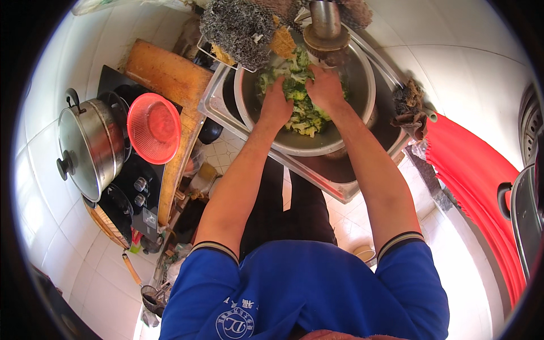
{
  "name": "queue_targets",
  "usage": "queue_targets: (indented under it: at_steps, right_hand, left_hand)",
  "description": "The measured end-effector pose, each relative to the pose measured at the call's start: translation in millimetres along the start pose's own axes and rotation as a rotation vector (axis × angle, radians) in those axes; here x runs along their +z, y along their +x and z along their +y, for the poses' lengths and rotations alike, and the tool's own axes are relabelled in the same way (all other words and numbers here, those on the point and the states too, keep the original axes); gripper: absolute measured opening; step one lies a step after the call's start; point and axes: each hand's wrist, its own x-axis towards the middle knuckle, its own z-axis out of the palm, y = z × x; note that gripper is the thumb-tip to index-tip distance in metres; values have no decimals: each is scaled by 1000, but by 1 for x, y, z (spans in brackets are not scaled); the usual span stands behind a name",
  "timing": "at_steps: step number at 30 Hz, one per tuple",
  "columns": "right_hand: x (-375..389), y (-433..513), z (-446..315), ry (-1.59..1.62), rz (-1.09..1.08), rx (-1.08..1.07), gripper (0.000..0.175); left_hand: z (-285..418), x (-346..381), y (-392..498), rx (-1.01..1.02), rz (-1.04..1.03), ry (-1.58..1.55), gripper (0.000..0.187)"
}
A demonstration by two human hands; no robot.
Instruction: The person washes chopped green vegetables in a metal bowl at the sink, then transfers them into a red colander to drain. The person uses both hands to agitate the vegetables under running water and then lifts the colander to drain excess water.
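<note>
Inside a large steel basin [357,106], many broccoli florets [299,95] lie in what looks like water. My left hand [277,104] reaches over the basin's near left side, thumb and fingers apart, fingertips among the florets. Opposite it, my right hand [326,87] touches the broccoli with bent, parted fingers. Neither hand visibly grips a piece, though some fingertips are hidden among the florets. The basin sits in a stainless steel sink [244,132], beneath a metal fitting [326,36] that hides part of its far side.
Steel-wool scourers [238,32] fill a wire rack at the sink's back left. A wooden board [168,76], red plastic strainer basket [154,127] and lidded steel pot [91,144] on a black cooktop [146,170] stand left. Red cloth [467,161] hangs right, near another lidded pot [527,221].
</note>
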Motion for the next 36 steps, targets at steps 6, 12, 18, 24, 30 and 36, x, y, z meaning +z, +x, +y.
queue_targets:
  at_steps: [6,12,18,24,30,36]
  right_hand:
    - [27,32,-12,-82,-103,26,42]
    - [21,36,-26,42,-313,127,34]
    - [-13,8,-14,428,-303,164,30]
    - [-41,14,-18,701,-343,130,30]
    - [-52,14,-27,703,-392,212,33]
    - [-42,-2,-42,850,-344,303,25]
  left_hand:
    - [-6,-4,12,46,-29,99,69]
    - [-2,-12,7,-23,273,76,59]
    - [14,-28,2,227,148,-221,43]
    - [37,-33,1,186,147,-322,36]
    - [51,-37,-7,164,89,-384,37]
    - [39,-35,-11,125,75,-498,39]
